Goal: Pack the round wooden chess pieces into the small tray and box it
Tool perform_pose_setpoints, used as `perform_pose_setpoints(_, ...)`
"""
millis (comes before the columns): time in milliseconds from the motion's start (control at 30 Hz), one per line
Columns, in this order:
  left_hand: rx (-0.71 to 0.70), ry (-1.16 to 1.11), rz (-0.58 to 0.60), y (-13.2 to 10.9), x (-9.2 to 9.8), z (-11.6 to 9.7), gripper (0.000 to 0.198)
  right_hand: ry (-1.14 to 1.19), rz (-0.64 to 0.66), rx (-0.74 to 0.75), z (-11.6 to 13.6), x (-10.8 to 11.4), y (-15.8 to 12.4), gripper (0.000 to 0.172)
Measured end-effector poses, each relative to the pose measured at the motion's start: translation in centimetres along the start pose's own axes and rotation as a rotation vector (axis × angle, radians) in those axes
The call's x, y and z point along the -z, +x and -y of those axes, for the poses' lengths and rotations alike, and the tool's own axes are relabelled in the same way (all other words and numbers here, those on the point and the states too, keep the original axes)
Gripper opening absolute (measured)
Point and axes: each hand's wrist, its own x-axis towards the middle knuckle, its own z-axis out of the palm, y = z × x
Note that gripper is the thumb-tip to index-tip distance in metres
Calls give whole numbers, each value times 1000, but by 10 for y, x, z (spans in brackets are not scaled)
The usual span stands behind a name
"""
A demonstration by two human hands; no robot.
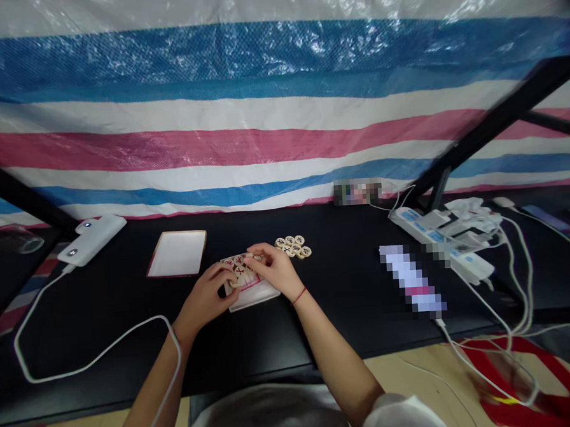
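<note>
A shallow white box (255,296) lies in front of me on the black table, holding several round Chinese chess pieces (241,270) with red characters. My left hand (208,299) is at the box's left side, its thumb and fingers curled around a chess piece there. From the right, my right hand (276,272) reaches over the box with its fingertips closed on pieces at the upper right, partly hiding them. Just beyond the right hand, several chess pieces (294,245) with black characters sit in a cluster on the table.
An open box lid (177,253) with a white inside lies left of the box. A white power bank (92,241) trails a cable (97,368) across my left forearm. On the right are a blurred phone (413,280), a power strip (439,243) and tangled cables. Striped sheeting (224,146) hangs behind.
</note>
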Motion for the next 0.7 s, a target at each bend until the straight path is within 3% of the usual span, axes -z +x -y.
perform_pose_setpoints(167,-55,166,129,-2,2,-3,4,-20,23,5,4,-2,-3,32)
perform_pose_setpoints(367,-84,208,182,-1,3,-3,9,-15,108,40,6,-1,-7,27)
perform_pose_setpoints(500,-24,118,78,0,4,2,12,-64,186,85,8,0,-12,25)
perform_pose_setpoints(700,117,128,-111,0,3,17,16,-407,346,311,12,-8,-18,13)
